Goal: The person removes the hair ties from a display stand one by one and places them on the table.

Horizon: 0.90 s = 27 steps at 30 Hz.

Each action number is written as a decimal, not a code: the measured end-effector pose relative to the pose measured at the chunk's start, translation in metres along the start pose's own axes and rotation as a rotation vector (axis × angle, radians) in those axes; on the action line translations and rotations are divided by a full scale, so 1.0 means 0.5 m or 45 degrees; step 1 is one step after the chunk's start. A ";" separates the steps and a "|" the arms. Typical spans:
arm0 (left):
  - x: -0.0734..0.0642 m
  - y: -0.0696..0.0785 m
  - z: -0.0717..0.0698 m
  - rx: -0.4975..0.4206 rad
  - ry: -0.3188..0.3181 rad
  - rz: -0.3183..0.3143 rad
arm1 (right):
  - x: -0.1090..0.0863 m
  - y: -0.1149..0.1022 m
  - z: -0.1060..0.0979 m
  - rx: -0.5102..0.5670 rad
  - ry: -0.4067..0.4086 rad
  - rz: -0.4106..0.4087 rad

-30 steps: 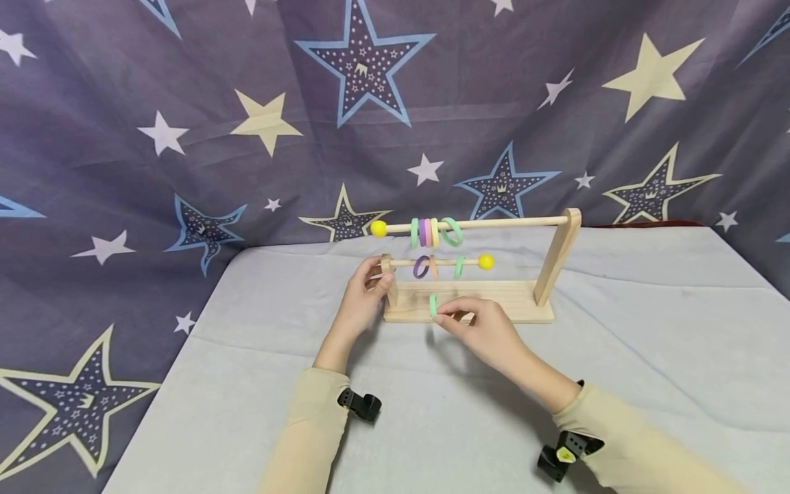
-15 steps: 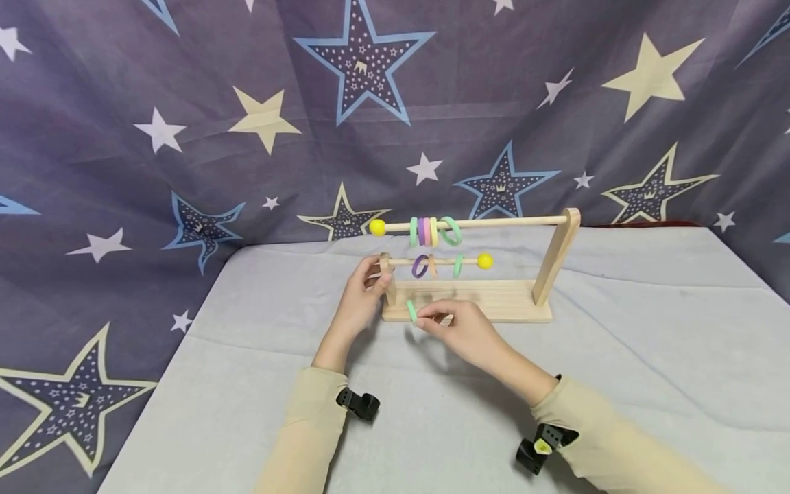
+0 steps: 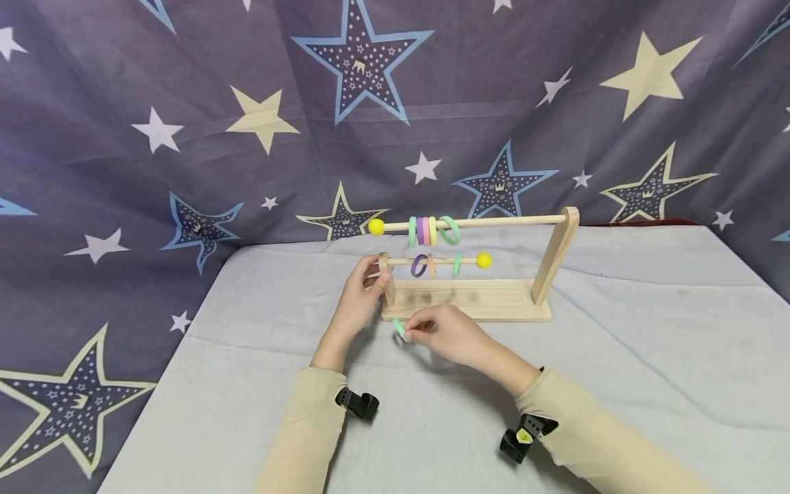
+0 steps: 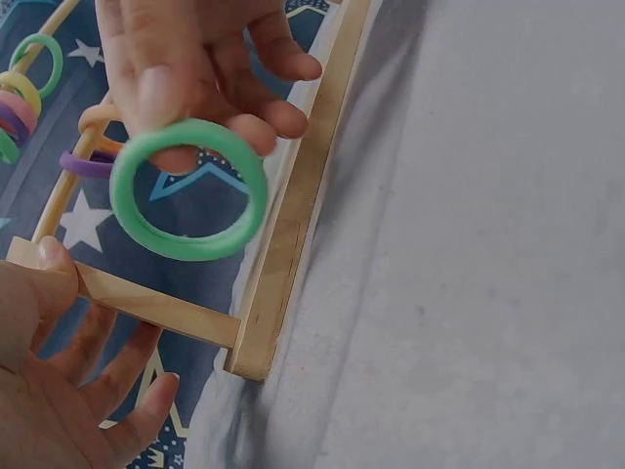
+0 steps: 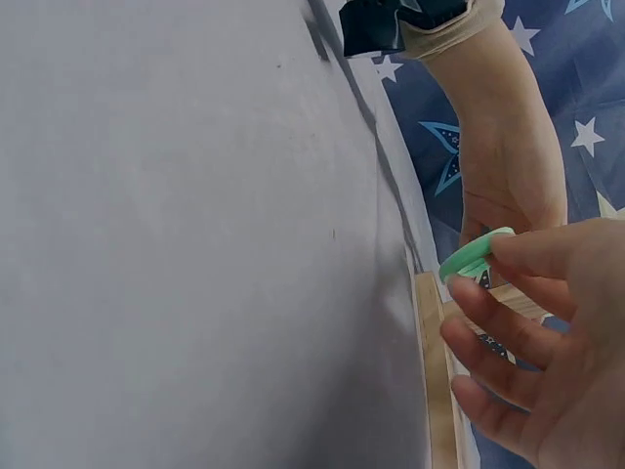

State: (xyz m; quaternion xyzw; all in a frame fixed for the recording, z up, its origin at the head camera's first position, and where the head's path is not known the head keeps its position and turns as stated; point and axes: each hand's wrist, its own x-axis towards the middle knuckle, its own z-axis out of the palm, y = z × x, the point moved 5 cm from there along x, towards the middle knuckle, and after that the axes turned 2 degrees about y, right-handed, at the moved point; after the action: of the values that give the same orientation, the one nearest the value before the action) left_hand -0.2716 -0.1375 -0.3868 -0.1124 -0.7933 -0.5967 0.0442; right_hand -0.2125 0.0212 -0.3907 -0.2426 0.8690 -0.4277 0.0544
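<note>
The green ring point(image 5: 469, 256) is leaning at a slant in the right hand point(image 3: 447, 335), hovering by the near left corner of the wooden base point(image 3: 500, 305). The right hand's thumb and fingers are pinching it by its edge. A second ago it was standing nearly upright in front of the base's middle; now the hand is holding it farther left and closer to the person. The left hand point(image 3: 358, 300) is staying put, its thumb and fingers gripping the short post point(image 3: 389, 288).

A pale grey cloth is covering the table point(image 3: 636, 370), wrinkling slightly. Behind, a dark star-patterned curtain point(image 3: 487, 75) is hanging.

Five rings, green, purple, pink, yellow and green, are hanging on the upper rod point(image 3: 506, 221); purple, orange and green ones are hanging on the lower rod point(image 3: 401, 262). A yellow ball point(image 3: 484, 261) is capping the lower rod, another the upper. The right hand is hiding part of the base's front edge. Black devices are sitting on both wrists.
</note>
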 end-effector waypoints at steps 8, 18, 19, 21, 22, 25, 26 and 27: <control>-0.001 0.002 -0.001 0.005 -0.009 0.016 | 0.006 0.002 0.009 -0.230 -0.003 -0.011; 0.001 0.003 0.000 -0.013 -0.003 0.038 | 0.009 0.004 0.022 -0.337 -0.001 -0.035; 0.001 0.003 0.001 -0.009 -0.004 0.034 | 0.009 0.004 0.022 -0.345 -0.004 -0.039; 0.001 0.002 0.000 0.004 -0.009 0.025 | 0.009 0.003 0.024 -0.362 -0.012 -0.046; 0.002 0.001 0.000 0.009 -0.010 0.021 | 0.009 0.003 0.025 -0.371 -0.016 -0.048; 0.002 -0.001 -0.001 0.017 -0.015 0.012 | 0.008 0.003 0.027 -0.391 -0.021 -0.056; 0.003 -0.002 -0.001 0.014 -0.016 0.013 | 0.008 0.003 0.027 -0.397 -0.020 -0.058; 0.003 -0.001 -0.001 0.013 -0.019 0.017 | 0.008 0.003 0.027 -0.401 -0.018 -0.061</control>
State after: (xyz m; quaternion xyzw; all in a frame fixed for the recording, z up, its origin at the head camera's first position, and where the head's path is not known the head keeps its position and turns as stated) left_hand -0.2731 -0.1381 -0.3870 -0.1218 -0.7958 -0.5916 0.0429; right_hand -0.2123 0.0103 -0.3997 -0.2717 0.9189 -0.2858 0.0117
